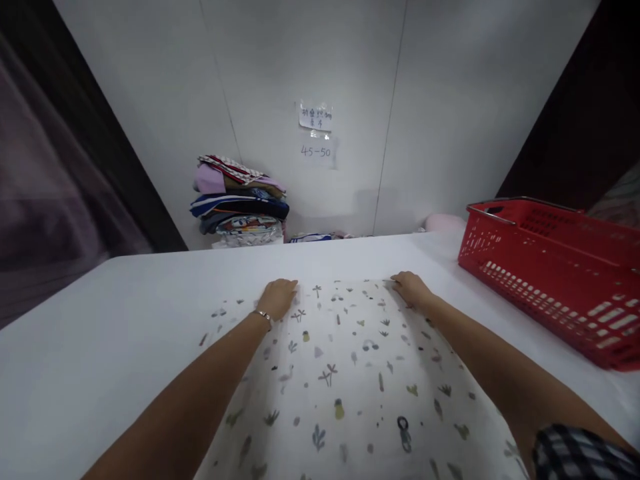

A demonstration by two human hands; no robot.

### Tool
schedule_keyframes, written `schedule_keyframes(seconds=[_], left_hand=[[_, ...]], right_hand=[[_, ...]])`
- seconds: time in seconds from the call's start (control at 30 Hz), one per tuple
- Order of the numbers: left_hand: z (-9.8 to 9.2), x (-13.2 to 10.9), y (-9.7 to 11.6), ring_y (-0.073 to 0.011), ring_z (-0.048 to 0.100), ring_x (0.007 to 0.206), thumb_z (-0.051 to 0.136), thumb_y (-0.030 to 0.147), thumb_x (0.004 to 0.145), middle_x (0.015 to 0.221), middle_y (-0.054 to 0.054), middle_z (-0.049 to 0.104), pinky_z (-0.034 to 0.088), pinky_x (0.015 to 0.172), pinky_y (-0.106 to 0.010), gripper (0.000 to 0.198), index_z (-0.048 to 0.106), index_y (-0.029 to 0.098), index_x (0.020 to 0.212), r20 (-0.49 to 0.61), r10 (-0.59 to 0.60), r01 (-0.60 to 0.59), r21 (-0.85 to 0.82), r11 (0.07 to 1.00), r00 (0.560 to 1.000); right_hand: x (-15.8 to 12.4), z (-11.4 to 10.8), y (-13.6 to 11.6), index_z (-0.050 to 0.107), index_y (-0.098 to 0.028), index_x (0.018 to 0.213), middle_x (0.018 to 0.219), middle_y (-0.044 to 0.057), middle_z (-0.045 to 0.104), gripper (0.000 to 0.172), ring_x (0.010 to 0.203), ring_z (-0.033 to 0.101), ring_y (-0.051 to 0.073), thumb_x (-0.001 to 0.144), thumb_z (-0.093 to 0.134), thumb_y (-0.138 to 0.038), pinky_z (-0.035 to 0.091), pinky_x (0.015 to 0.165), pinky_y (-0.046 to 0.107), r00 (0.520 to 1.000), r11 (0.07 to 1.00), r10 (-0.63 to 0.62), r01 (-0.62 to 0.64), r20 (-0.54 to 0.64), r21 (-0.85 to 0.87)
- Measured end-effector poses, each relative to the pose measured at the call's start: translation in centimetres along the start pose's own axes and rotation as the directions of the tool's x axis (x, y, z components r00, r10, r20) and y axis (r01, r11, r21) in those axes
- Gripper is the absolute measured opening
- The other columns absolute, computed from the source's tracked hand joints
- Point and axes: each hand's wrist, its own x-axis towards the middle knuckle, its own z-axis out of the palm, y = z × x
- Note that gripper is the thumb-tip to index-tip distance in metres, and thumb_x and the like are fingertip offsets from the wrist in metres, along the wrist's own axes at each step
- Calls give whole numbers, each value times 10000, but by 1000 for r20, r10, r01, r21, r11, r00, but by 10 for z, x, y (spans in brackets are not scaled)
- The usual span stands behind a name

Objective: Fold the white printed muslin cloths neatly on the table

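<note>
A white cloth (345, 373) printed with small plants and shapes lies spread flat on the white table (100, 333) in front of me. My left hand (278, 297), with a bracelet at the wrist, grips the cloth's far left corner, fingers curled on the edge. My right hand (411, 289) grips the far right corner the same way. Both arms are stretched forward over the cloth.
A red plastic basket (550, 273) stands on the table at the right. A stack of folded clothes (240, 207) sits against the white wall beyond the table's far edge, below two paper notes (316, 133). Dark curtains hang at both sides.
</note>
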Motion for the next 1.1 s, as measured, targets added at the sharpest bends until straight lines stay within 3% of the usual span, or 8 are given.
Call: schedule_keyframes(seconds=[0.2,0.4,0.67,0.8,0.87,0.97,1.03,1.1], left_hand=[[8,9,-2,-228,514,1003,444,215,833,992,-94,605,385,869,-333,186,609,179,912,-98,34,-37,-25,999,995],[14,21,-7,-201,586,834,393,309,876,908,-46,658,421,720,-304,213,576,204,907,-80,-191,179,-137,974,978],[24,25,-1,-237,556,955,405,260,860,961,-81,649,418,794,-344,216,606,192,902,-135,-227,217,-89,972,964],[22,19,2,-256,521,1062,395,240,861,1093,-103,616,398,892,-398,263,606,182,1005,-176,-235,223,-84,971,956],[21,11,6,-240,475,1155,379,237,871,1205,-93,574,340,986,-413,308,572,197,1108,-200,-203,190,-85,978,959],[24,-5,14,-229,322,1311,334,339,903,1392,-75,431,193,1096,-438,409,479,207,1261,-184,-32,21,-63,998,982],[27,-14,18,-249,201,1371,286,485,899,1469,-77,310,113,1116,-478,549,391,189,1349,-95,29,-35,-61,998,995],[30,-18,22,-265,121,1392,229,611,862,1503,-79,214,76,1114,-506,702,305,171,1404,37,-16,19,-82,996,999]], right_hand=[[3,0,7,662,-192,963,1025,70,657,219,974,562,202,838,486,-230,382,846,267,999,999,-50,50,17,9],[11,11,8,609,-184,1044,968,80,679,278,883,599,200,893,400,-287,400,770,281,995,996,85,-86,-45,-5],[12,20,-2,630,-181,1051,1082,102,640,320,1017,545,233,897,353,-228,332,898,382,986,989,114,-124,-121,-77],[8,21,-8,572,-165,1177,1229,134,562,375,1157,456,268,886,337,-200,307,949,433,979,987,115,-132,-166,-94],[3,24,-22,481,-153,1287,1369,136,445,429,1279,335,275,901,305,-215,237,1017,463,982,993,56,-73,-183,-90],[-9,30,-54,309,-164,1411,1496,101,239,549,1379,147,253,933,247,-425,120,1089,454,981,984,-174,171,-84,-47],[-15,34,-76,223,-182,1447,1518,84,166,681,1394,93,249,898,206,-585,71,1104,456,959,960,-280,280,46,9],[-17,36,-91,190,-191,1457,1524,74,135,757,1397,75,250,864,175,-661,44,1106,468,948,960,-281,277,146,46]])
